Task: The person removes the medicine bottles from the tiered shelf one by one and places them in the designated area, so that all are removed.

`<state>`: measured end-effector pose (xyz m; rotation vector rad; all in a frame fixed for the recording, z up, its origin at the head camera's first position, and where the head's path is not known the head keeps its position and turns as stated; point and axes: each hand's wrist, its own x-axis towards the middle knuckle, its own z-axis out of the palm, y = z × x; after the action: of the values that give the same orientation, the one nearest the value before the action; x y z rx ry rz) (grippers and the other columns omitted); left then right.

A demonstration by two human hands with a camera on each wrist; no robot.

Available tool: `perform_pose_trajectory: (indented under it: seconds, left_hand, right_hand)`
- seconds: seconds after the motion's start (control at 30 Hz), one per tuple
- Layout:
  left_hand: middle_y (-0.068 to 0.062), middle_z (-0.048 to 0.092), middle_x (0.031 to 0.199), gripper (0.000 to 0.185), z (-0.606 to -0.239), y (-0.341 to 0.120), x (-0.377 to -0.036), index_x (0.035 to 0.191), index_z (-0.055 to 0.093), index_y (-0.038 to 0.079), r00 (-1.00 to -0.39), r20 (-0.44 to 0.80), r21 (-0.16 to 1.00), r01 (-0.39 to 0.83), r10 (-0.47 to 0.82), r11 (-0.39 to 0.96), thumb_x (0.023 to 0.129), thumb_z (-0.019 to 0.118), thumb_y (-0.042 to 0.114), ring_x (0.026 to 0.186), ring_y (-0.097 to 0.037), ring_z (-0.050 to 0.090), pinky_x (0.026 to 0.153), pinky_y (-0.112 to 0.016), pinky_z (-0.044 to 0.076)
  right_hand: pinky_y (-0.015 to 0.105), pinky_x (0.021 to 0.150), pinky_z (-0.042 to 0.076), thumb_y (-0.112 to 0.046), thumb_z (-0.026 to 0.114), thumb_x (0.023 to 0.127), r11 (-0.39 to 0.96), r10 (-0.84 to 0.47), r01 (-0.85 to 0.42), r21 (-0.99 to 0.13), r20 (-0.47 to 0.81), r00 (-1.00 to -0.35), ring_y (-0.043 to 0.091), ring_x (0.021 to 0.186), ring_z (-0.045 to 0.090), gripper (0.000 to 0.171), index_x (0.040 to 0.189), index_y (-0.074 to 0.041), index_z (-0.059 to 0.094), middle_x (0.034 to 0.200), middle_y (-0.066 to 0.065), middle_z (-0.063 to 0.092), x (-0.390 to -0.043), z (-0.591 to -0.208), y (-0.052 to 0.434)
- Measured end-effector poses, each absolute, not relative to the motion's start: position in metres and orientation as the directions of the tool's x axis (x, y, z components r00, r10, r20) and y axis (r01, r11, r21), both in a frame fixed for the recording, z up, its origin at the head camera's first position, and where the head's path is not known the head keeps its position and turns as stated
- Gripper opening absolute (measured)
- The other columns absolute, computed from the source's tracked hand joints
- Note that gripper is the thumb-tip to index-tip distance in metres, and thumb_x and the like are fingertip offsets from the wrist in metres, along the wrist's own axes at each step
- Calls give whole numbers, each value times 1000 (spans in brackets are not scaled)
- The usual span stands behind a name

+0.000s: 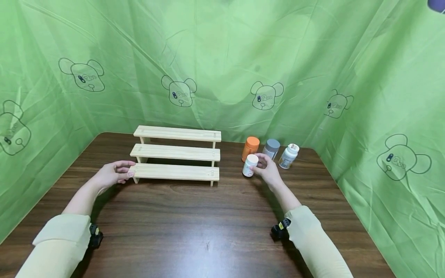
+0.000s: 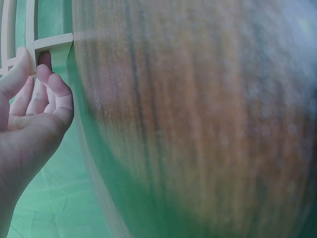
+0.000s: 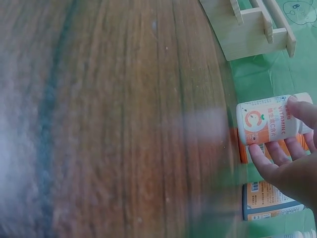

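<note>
My left hand (image 1: 108, 177) pinches the left end of the lowest step of a three-tier wooden display rack (image 1: 175, 172), thumb on top and fingers beneath. In the left wrist view, the thumb and fingers close on the rack's pale board (image 2: 30, 29). With thumb and fingertips, my right hand (image 1: 270, 172) grips a small white vitamin C bottle (image 1: 248, 170). The right wrist view shows the bottle's orange and white label (image 3: 267, 121) facing the camera. An orange bottle (image 1: 251, 145) and a grey-capped bottle (image 1: 272, 146) stand just behind it.
A white-capped bottle (image 1: 288, 156) stands right of the grey-capped one. The dark wood table (image 1: 194, 224) extends in front of the rack. Green cloth (image 1: 222, 58) with printed bear faces hangs along the back and sides.
</note>
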<state>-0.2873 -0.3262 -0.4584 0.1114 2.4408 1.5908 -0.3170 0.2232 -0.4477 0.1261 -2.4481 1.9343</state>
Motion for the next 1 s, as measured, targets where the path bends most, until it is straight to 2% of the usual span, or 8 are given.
perform_pose_trajectory:
  seconds: [0.5, 0.7, 0.83, 1.0]
  left_hand:
    - [-4, 63, 107, 61, -456, -325, -284, 137, 39, -6, -975, -144, 907, -62, 170, 416, 88, 68, 16, 82, -1, 60, 71, -29, 54]
    - [-8, 62, 110, 61, -456, -327, -286, 137, 39, -5, -976, -139, 905, -56, 166, 422, 88, 67, 17, 84, -1, 59, 71, -30, 54]
    - [-17, 62, 114, 59, -455, -329, -288, 136, 41, -5, -975, -128, 896, -36, 180, 442, 89, 67, 19, 85, -3, 61, 71, -32, 54]
    - [-29, 54, 124, 58, -445, -326, -290, 133, 45, -5, -975, -140, 842, -26, 173, 539, 89, 67, 25, 87, -9, 60, 71, -34, 53]
  right_hand:
    - [19, 80, 48, 1, 71, 80, 243, -46, -82, -967, 73, -996, 24, 106, 55, 57, 131, -1, 46, 126, 21, 54, -320, -458, 221]
    - [20, 82, 48, -2, 72, 81, 247, -64, -88, -965, 74, -995, 28, 110, 54, 59, 133, -3, 45, 128, 21, 53, -323, -457, 221]
    - [22, 84, 49, -3, 72, 81, 234, -62, -95, -968, 82, -995, 33, 116, 53, 61, 135, -2, 44, 131, 21, 52, -322, -451, 227]
    - [20, 86, 48, -6, 71, 83, 255, -58, -131, -958, 120, -991, 36, 119, 51, 61, 136, -1, 42, 132, 24, 51, -314, -438, 240]
